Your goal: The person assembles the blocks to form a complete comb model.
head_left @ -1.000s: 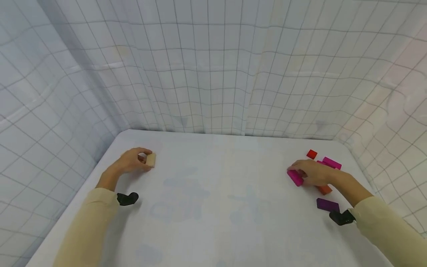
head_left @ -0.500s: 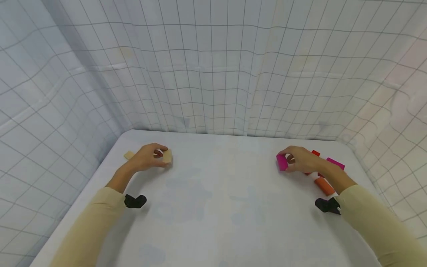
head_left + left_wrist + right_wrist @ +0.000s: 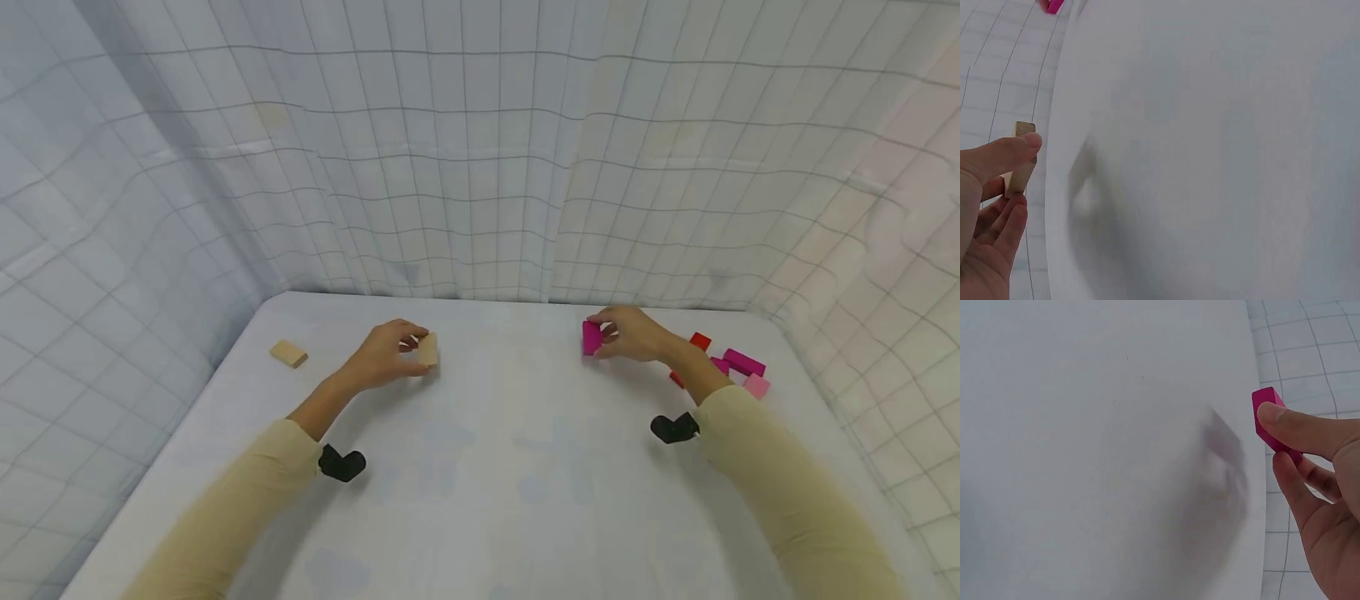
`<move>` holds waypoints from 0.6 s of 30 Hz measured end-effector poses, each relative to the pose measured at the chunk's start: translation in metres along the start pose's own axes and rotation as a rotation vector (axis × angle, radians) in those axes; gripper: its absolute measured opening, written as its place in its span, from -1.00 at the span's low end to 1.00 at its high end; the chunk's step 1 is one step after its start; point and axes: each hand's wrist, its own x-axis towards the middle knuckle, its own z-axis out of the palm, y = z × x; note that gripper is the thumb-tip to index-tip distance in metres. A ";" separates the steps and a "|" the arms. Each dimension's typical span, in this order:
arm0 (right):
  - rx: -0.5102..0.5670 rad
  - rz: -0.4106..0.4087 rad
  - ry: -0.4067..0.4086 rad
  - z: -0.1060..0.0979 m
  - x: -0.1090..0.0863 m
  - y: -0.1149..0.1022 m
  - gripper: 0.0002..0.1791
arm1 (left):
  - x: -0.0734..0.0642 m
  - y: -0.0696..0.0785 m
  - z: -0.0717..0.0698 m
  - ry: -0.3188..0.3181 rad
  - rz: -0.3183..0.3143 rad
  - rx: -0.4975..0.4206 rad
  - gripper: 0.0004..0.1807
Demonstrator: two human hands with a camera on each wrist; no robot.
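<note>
In the head view my left hand (image 3: 381,358) pinches a plain wooden block (image 3: 427,350) between thumb and fingertips, above the white table. The same wooden block (image 3: 1021,169) shows in the left wrist view, with a shadow on the tabletop beside it. My right hand (image 3: 633,335) pinches a magenta block (image 3: 592,338) by its ends, left of the loose coloured blocks. In the right wrist view the magenta block (image 3: 1269,415) sits between thumb and fingers, apart from the surface, its shadow to the left.
Another wooden block (image 3: 288,353) lies on the table at the left. At the right lie a red block (image 3: 701,341), a magenta block (image 3: 744,362), a pink block (image 3: 757,385) and others partly behind the right arm. A gridded white curtain (image 3: 480,167) surrounds the table (image 3: 480,500).
Both hands have moved inward toward the middle and slightly back, carrying the wooden block and the magenta block. The second wooden block at the left has come into full view.
</note>
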 end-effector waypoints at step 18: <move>0.159 0.064 0.008 0.040 0.055 -0.024 -0.23 | 0.045 0.052 0.087 -0.092 0.056 0.034 -0.30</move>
